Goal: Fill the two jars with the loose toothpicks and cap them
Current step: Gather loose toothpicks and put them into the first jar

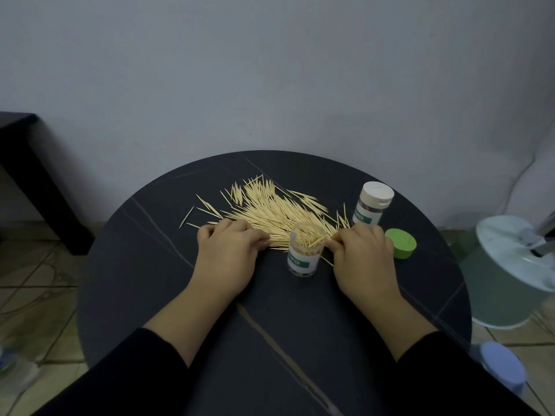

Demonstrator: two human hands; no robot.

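Plainly, from the head view, the toothpicks (270,211) lie heaped on the far half of the tabletop (150,265), just behind an open jar (304,250) that is already part full. The left hand (228,256) curls its grip over the heap's near edge. The right hand (366,259) pinches a few sticks just right of that jar. A capped jar (372,202) stands far right, with a green cap (401,243) near it. The sticks look light, stiff and easily scattered, so they are best bunched parallel and held mid-length.

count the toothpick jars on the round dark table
2. One clear plastic jar, open, holding toothpicks, stands between the left hand and right hand; the other jar, white-capped, stands farther back right, behind the loose round green lid. None looks hidden.
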